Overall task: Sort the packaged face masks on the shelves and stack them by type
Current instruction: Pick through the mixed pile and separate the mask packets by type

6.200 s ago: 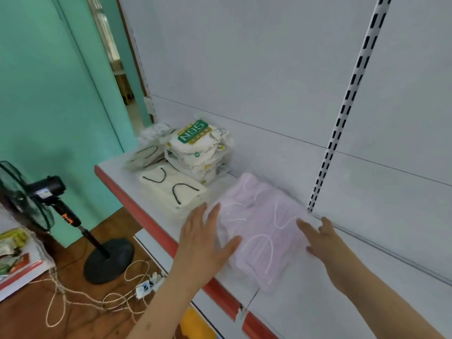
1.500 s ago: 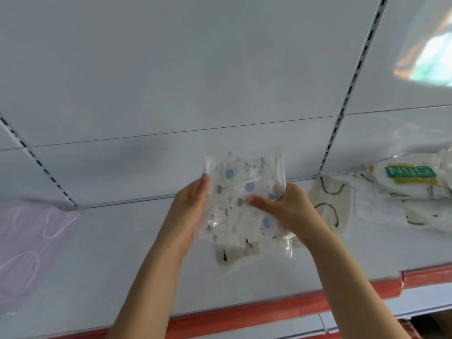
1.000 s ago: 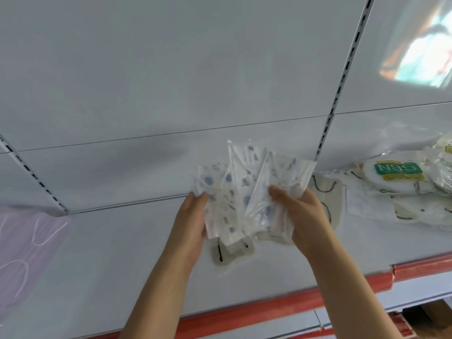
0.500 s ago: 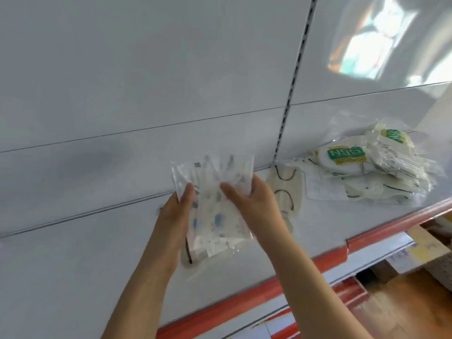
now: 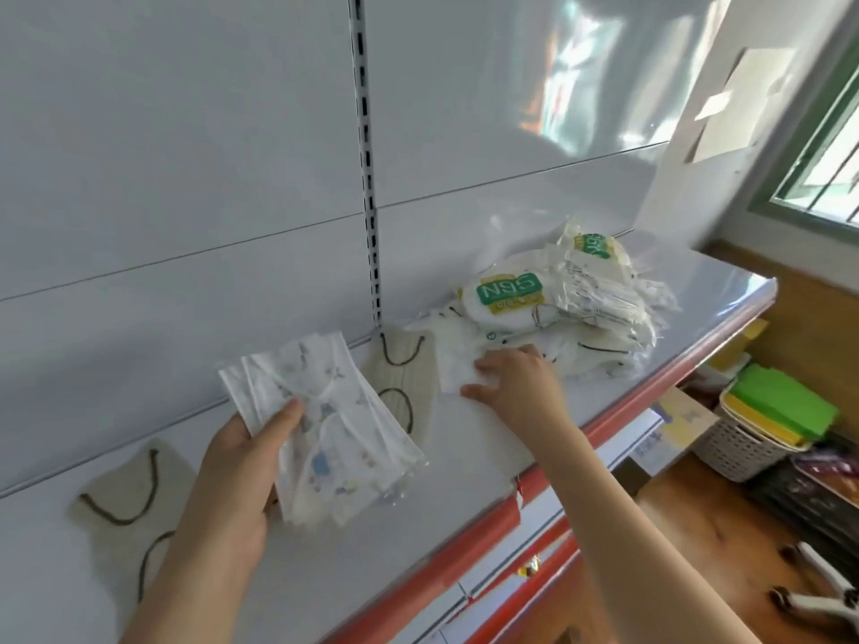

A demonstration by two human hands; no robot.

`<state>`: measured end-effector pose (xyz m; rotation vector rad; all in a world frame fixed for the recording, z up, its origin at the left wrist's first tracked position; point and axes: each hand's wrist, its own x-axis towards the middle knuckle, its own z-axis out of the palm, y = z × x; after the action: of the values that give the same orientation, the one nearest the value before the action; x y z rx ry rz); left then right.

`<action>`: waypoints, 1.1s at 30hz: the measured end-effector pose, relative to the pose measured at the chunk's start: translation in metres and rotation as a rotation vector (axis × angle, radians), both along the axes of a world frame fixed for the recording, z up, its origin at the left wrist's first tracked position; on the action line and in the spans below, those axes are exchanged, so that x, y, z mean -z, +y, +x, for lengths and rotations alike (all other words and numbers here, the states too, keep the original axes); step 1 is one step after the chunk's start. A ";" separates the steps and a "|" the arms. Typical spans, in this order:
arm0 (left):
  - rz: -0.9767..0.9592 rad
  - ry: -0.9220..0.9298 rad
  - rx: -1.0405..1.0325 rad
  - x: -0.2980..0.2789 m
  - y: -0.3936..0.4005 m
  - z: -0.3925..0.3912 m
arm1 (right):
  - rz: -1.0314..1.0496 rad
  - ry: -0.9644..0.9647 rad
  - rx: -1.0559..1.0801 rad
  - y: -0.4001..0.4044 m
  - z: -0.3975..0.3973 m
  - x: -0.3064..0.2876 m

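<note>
My left hand [image 5: 241, 476] grips a small stack of patterned mask packs [image 5: 325, 425] with blue and yellow prints, held just above the white shelf [image 5: 465, 476]. My right hand [image 5: 516, 388] reaches to the right and touches a white mask pack [image 5: 458, 369] at the edge of a loose pile. That pile holds N95 packs [image 5: 509, 299] with green labels and more clear-wrapped packs [image 5: 599, 295]. Two beige masks with dark ear loops lie flat on the shelf, one [image 5: 399, 378] behind the held stack and one [image 5: 125, 508] at the far left.
A slotted upright [image 5: 367, 155] runs up the white back panel. The shelf has a red front edge [image 5: 581, 434]. Lower right, a white basket [image 5: 743, 439] holds green and yellow items. A window [image 5: 822, 146] sits at the right.
My right hand let go of the patterned stack and moved right to the white pack by the pile. My left hand alone now holds the stack. The view swung right.
</note>
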<state>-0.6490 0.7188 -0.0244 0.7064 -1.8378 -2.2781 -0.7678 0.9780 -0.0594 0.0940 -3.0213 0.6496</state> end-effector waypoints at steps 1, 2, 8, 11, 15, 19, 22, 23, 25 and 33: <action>-0.019 0.000 -0.009 -0.004 0.006 -0.006 | 0.040 0.037 -0.007 0.002 -0.002 0.000; -0.040 0.002 -0.022 -0.007 0.011 -0.012 | 0.093 0.085 -0.026 0.004 -0.002 0.001; -0.310 0.039 -0.102 -0.025 0.036 -0.050 | -0.649 -0.017 -0.241 0.048 -0.004 -0.053; -0.245 0.015 -0.033 -0.036 0.058 -0.071 | -0.847 -0.190 -0.455 0.063 -0.031 -0.090; -0.142 -0.087 0.113 -0.042 0.093 -0.094 | -0.729 -0.174 -0.476 0.043 -0.074 -0.092; -0.071 -0.156 0.186 -0.033 0.114 -0.099 | -0.465 -0.029 -0.511 0.025 -0.095 -0.072; -0.051 -0.146 0.034 -0.028 0.105 -0.093 | -0.220 0.125 -0.521 0.035 -0.107 -0.056; -0.036 -0.137 -0.043 -0.027 0.095 -0.089 | -0.027 0.138 -0.518 0.042 -0.113 -0.050; -0.007 -0.111 -0.178 -0.028 0.075 -0.081 | 0.337 0.059 -0.495 0.053 -0.123 -0.039; -0.038 0.093 -0.279 -0.048 0.058 -0.060 | -0.260 0.045 -0.565 0.008 -0.072 -0.049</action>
<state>-0.7085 0.7772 0.0236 0.7824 -1.6224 -2.0583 -0.8401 0.9858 -0.0101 0.9537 -2.8255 1.0459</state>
